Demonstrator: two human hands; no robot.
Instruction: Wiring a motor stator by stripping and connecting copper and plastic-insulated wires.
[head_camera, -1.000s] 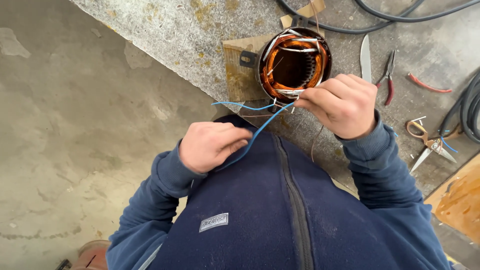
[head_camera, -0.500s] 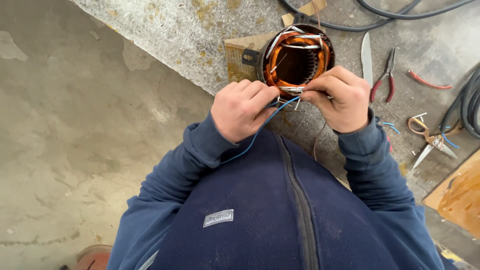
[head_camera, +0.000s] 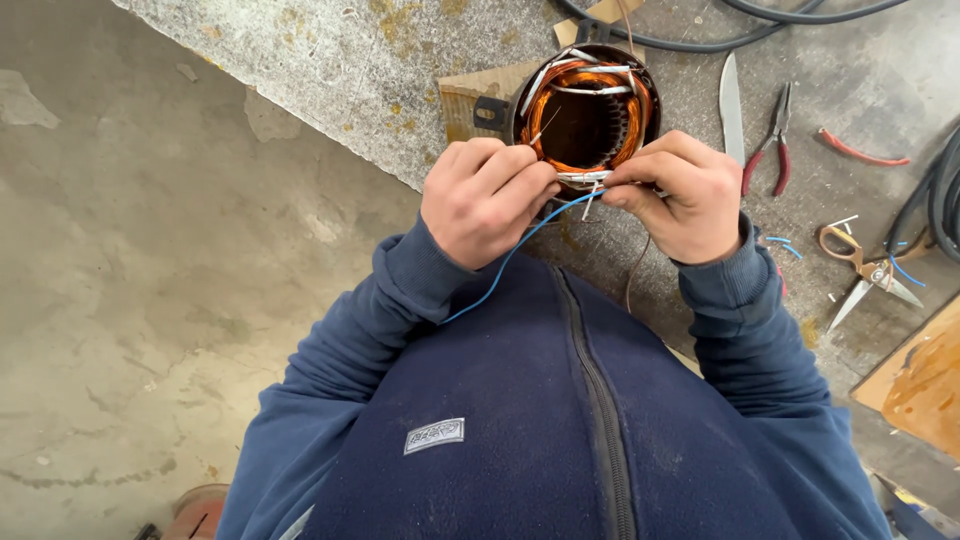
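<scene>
Both hands meet at the near rim of a round motor stator (head_camera: 587, 108), whose copper windings show orange inside a dark housing, with white sleeved leads laid across the top. The stator sits on a grey, stained bench (head_camera: 330, 60), on a scrap of cardboard (head_camera: 470, 95). The left hand (head_camera: 486, 198) is curled, its fingertips pinching a thin blue wire (head_camera: 500, 270) just below the stator's rim; the wire trails down from the pinch across the person's dark blue fleece (head_camera: 560, 420). The right hand (head_camera: 678, 195) is also closed, thumb and forefinger pressed together on the white lead ends right beside the left hand's fingertips, so the two hands almost touch. To the right on the bench lie a flat blade (head_camera: 731, 105), red-handled pliers (head_camera: 768, 140) and, farther off, a pair of scissors (head_camera: 862, 270) among short blue wire offcuts. Black cables (head_camera: 700, 40) curve along the far edge.
</scene>
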